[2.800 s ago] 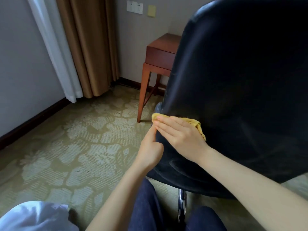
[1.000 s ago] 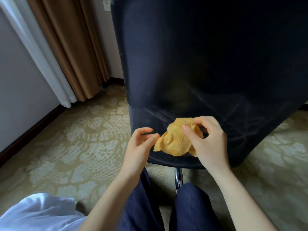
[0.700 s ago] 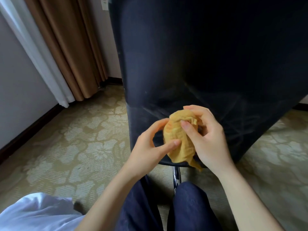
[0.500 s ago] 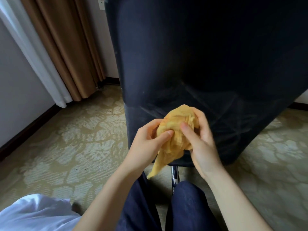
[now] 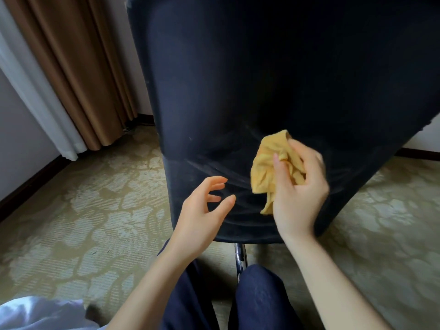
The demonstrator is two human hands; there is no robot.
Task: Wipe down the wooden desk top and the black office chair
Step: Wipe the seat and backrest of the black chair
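Observation:
The back of the black office chair [image 5: 273, 79] fills the upper middle and right of the head view, with faint wipe streaks near its lower edge. My right hand [image 5: 297, 186] holds a crumpled yellow cloth [image 5: 269, 167] in front of the lower chair back, fingers curled round it. My left hand [image 5: 202, 210] hovers to the left of the cloth with fingers spread and loosely bent, holding nothing. The wooden desk is out of view.
A chrome chair post [image 5: 239, 258] stands under the chair between my knees. Patterned carpet [image 5: 83, 210] covers the floor. Brown curtains [image 5: 78, 67] and a white sheer curtain [image 5: 35, 96] hang at the left wall. A white cloth [image 5: 35, 313] lies bottom left.
My left hand has let go of the cloth and moved left and down. My right hand now holds the bunched cloth alone and has shifted right, near the chair back.

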